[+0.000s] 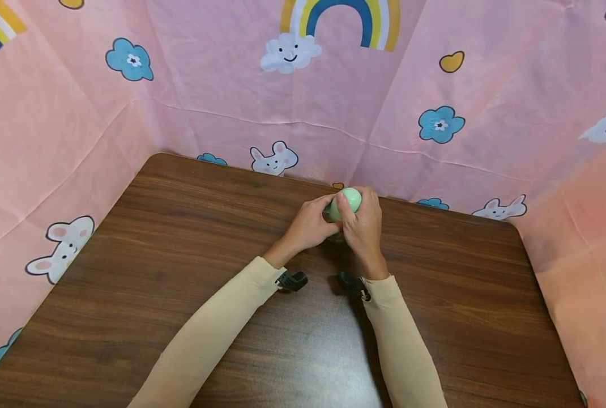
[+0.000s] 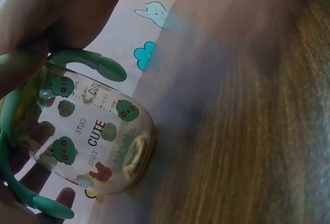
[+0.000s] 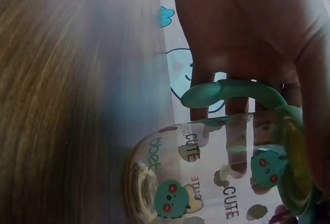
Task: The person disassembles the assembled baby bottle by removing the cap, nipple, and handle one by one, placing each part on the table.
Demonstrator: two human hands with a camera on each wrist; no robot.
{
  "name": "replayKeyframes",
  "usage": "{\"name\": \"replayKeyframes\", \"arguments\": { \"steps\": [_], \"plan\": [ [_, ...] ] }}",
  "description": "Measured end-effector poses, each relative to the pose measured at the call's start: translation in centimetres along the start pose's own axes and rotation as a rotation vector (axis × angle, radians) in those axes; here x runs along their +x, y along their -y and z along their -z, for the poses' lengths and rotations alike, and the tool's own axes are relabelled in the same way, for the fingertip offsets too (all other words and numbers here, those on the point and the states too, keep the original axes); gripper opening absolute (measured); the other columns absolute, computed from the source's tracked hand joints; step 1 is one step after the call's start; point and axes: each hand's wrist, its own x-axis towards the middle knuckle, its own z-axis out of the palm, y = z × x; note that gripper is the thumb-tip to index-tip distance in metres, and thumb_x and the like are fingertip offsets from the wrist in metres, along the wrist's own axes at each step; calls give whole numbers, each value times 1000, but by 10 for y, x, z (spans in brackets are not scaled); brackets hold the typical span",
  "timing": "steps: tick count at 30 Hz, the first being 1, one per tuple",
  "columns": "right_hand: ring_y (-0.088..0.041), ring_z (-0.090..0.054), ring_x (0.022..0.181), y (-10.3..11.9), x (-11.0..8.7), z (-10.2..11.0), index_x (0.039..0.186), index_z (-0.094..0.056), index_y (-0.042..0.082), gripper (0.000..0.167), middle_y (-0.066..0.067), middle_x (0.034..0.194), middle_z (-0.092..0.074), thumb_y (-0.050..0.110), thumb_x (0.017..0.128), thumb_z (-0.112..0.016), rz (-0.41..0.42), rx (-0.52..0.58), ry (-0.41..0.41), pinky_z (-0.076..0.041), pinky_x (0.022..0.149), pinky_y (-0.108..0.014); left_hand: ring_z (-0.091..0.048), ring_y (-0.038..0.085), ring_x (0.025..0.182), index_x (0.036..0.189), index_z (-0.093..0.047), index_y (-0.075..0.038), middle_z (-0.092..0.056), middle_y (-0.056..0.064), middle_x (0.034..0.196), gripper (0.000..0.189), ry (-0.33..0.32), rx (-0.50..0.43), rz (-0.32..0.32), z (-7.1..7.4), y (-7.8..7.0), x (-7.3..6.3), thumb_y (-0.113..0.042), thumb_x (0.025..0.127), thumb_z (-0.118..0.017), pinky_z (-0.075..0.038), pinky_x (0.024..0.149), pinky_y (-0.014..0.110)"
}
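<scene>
A clear baby bottle with cartoon prints and "CUTE" lettering stands upright near the table's back edge. Two curved green handles come off its green collar, and a rounded pale green cap tops it. My left hand holds the bottle from the left, thumb and fingers around its upper part by the collar. From the right, my right hand grips the cap, the thumb along its near side. Fingers show behind the clear wall in the right wrist view. Both hands hide much of the bottle in the head view.
The bottle is on a brown wood-grain table. Pink cloth printed with rainbows, flowers and rabbits hangs right behind the table and along its sides. Black wrist cameras sit at both cream sleeves.
</scene>
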Motion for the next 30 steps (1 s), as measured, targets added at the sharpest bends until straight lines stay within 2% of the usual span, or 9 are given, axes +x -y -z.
{"name": "replayKeyframes", "arguments": {
  "steps": [5, 8, 13, 22, 30],
  "plan": [
    [-43, -57, 94, 0, 0, -1, 116, -67, -6, 62, -24, 105, -64, 55, 108, -57, -6, 6, 1, -47, 77, -56, -67, 35, 130, 151, -61, 7, -68, 22, 146, 67, -9, -6, -11, -1, 4, 0, -12, 92, -88, -53, 110, 45],
    [-43, -57, 93, 1, -1, -1, 116, -67, -5, 65, -24, 104, -64, 58, 108, -55, -6, 4, -2, -46, 77, -55, -67, 35, 129, 151, -61, 6, -68, 22, 145, 67, -15, -10, -16, -2, 5, -1, -12, 92, -87, -54, 109, 45],
    [-43, -58, 94, 0, 0, -1, 115, -68, -5, 55, -23, 104, -64, 48, 107, -57, 6, -7, -8, -46, 77, -54, -67, 34, 129, 151, -61, 6, -68, 22, 145, 66, -15, -29, -17, -2, 6, -1, -12, 93, -87, -54, 110, 45],
    [-42, -59, 92, 0, 4, 1, 112, -69, -5, 55, -22, 100, -65, 48, 106, -56, 16, -25, 0, -47, 76, -54, -69, 33, 122, 149, -63, 6, -72, 21, 138, 66, -19, -39, -25, -1, 7, 0, -15, 92, -89, -55, 107, 44],
    [-41, -58, 91, 3, 5, 1, 112, -70, -6, 54, -21, 99, -65, 47, 107, -56, -11, -22, 2, -48, 75, -54, -69, 33, 123, 149, -63, 5, -72, 21, 137, 68, -17, -38, -16, -1, 6, 0, -17, 91, -90, -54, 107, 44]
  ]
}}
